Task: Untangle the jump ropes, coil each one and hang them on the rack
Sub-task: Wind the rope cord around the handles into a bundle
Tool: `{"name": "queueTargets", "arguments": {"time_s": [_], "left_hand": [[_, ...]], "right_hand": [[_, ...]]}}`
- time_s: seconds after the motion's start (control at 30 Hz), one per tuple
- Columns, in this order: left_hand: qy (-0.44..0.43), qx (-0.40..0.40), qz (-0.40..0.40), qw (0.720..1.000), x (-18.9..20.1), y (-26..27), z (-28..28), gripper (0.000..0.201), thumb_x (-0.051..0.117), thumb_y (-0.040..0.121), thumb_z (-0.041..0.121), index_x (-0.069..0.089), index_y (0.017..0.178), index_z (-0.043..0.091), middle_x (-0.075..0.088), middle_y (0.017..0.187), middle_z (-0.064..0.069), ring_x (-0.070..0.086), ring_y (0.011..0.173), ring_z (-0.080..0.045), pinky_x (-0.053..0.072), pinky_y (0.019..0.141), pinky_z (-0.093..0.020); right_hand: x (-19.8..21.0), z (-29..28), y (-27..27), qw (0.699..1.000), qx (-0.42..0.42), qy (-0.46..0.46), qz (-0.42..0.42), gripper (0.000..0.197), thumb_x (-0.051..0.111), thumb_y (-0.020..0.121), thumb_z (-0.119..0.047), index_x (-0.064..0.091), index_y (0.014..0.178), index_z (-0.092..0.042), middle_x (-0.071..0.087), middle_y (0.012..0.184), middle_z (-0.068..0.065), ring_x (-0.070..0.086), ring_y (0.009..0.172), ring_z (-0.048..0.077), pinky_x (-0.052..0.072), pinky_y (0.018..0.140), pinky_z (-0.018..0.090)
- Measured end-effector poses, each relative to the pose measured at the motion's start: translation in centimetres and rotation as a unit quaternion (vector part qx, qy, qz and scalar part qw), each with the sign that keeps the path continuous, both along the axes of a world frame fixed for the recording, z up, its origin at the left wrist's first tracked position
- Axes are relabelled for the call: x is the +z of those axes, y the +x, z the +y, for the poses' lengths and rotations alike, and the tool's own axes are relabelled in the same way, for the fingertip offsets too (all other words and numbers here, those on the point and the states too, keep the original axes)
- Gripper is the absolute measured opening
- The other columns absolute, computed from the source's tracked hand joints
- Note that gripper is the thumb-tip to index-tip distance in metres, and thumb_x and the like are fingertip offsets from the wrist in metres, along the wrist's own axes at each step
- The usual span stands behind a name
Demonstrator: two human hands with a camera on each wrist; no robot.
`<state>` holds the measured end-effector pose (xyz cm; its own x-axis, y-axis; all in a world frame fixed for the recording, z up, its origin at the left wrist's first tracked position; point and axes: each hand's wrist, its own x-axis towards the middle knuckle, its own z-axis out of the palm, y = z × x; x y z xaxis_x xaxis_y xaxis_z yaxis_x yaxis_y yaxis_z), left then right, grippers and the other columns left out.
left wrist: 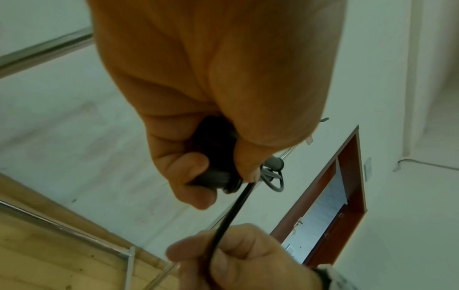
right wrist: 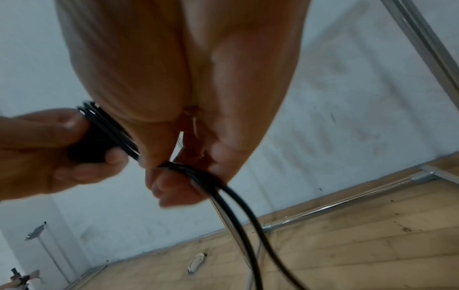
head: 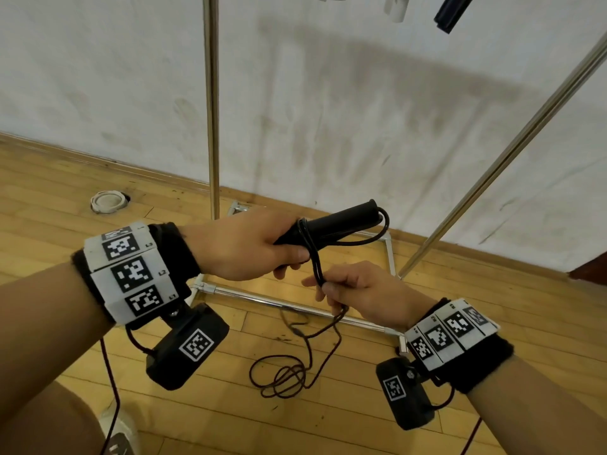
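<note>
Left hand grips black handles (cord-wrapped); right hand pinches cord

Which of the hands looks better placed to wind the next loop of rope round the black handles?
Right. The right hand pinches the loose rope just below the handles, while the left hand grips those.

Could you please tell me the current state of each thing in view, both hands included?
Left hand: grips the black jump rope handles.
Black jump rope handles: held level, black cord looped round them.
Right hand: pinches the black cord below the handles.
Black cord: partly wound, the rest loose on the wooden floor.
Steel rack: standing.
</note>
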<state>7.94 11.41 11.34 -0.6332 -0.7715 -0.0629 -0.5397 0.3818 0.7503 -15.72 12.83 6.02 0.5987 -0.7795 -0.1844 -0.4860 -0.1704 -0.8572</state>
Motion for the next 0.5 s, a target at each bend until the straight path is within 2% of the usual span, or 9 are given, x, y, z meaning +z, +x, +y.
{"name": "queueTargets", "arguments": {"time_s": [0.03, 0.1, 0.17, 0.23, 0.3, 0.37, 0.43, 0.5], "left_hand": [[0.011, -0.007, 0.009, 1.0, 0.1, 0.0, 0.2, 0.007, 0.053, 0.1, 0.026, 0.06, 0.098, 0.025, 0.069, 0.082, 0.007, 0.066, 0.07, -0.004, 0.05, 0.061, -0.02], [0.031, -0.02, 0.024, 0.999, 0.5, 0.0, 0.4, 0.007, 0.053, 0.1, 0.025, 0.06, 0.1, 0.023, 0.07, 0.086, 0.001, 0.067, 0.073, -0.009, 0.051, 0.063, -0.023], [0.045, -0.03, 0.036, 0.998, 0.9, 0.0, 0.7, 0.005, 0.054, 0.1, 0.023, 0.059, 0.1, 0.023, 0.069, 0.084, 0.003, 0.066, 0.071, -0.009, 0.05, 0.062, -0.022], [0.049, -0.044, 0.035, 0.997, 1.2, 0.2, 0.9, 0.005, 0.054, 0.1, 0.022, 0.059, 0.101, 0.023, 0.068, 0.083, 0.003, 0.066, 0.071, -0.01, 0.052, 0.063, -0.025], [0.056, -0.06, 0.023, 0.996, 1.4, 0.2, 1.1, 0.006, 0.055, 0.1, 0.023, 0.06, 0.102, 0.021, 0.069, 0.085, 0.001, 0.066, 0.073, -0.015, 0.056, 0.067, -0.031], [0.071, -0.08, 0.024, 0.994, 1.4, 0.2, 1.4, 0.006, 0.055, 0.1, 0.021, 0.061, 0.101, 0.022, 0.069, 0.085, 0.002, 0.066, 0.072, -0.015, 0.055, 0.067, -0.03], [0.081, -0.104, 0.012, 0.991, 1.3, 0.0, 1.8, 0.008, 0.056, 0.1, 0.022, 0.06, 0.096, 0.028, 0.067, 0.081, 0.005, 0.064, 0.071, -0.011, 0.052, 0.068, -0.028], [0.092, -0.128, -0.028, 0.987, 1.0, -0.4, 2.2, 0.008, 0.057, 0.099, 0.024, 0.059, 0.093, 0.029, 0.067, 0.081, 0.003, 0.065, 0.072, -0.013, 0.05, 0.067, -0.026]], "right_hand": [[-0.2, 0.0, 0.0, 1.0, -0.006, -0.003, -0.001, 0.024, 0.053, 0.101, -0.02, 0.072, 0.094, -0.033, 0.071, 0.093, 0.008, 0.06, 0.069, 0.013, 0.053, 0.071, 0.031], [-0.7, 0.0, 0.0, 1.0, -0.021, -0.005, 0.011, 0.021, 0.055, 0.098, -0.038, 0.073, 0.089, -0.032, 0.071, 0.077, 0.003, 0.057, 0.059, 0.01, 0.048, 0.06, 0.024], [-1.3, -0.2, -0.1, 0.999, -0.031, -0.009, 0.03, 0.042, 0.053, 0.087, -0.066, 0.074, 0.087, -0.03, 0.066, 0.06, -0.002, 0.053, 0.05, 0.008, 0.044, 0.055, 0.018], [-1.9, -0.5, -0.3, 0.998, -0.03, -0.018, 0.045, 0.059, 0.045, 0.078, -0.082, 0.074, 0.086, -0.032, 0.056, 0.052, -0.006, 0.049, 0.048, 0.009, 0.045, 0.055, 0.021], [-2.3, -1.0, -0.2, 0.997, -0.023, -0.018, 0.075, 0.051, 0.042, 0.079, -0.082, 0.072, 0.092, -0.043, 0.051, 0.054, -0.01, 0.051, 0.052, 0.008, 0.054, 0.061, 0.032], [-2.7, -1.1, -0.1, 0.995, 0.003, -0.017, 0.1, 0.032, 0.042, 0.084, -0.074, 0.066, 0.088, -0.053, 0.056, 0.063, -0.014, 0.061, 0.063, 0.008, 0.058, 0.07, 0.034], [-2.5, -0.9, -0.3, 0.995, 0.008, -0.013, 0.102, 0.019, 0.05, 0.086, -0.06, 0.065, 0.08, -0.05, 0.065, 0.073, -0.017, 0.068, 0.072, 0.008, 0.057, 0.072, 0.026], [-2.1, -1.3, -0.8, 0.994, -0.031, -0.007, 0.106, 0.012, 0.062, 0.088, -0.037, 0.073, 0.088, -0.041, 0.074, 0.088, -0.012, 0.067, 0.082, -0.001, 0.051, 0.08, 0.017]]}}
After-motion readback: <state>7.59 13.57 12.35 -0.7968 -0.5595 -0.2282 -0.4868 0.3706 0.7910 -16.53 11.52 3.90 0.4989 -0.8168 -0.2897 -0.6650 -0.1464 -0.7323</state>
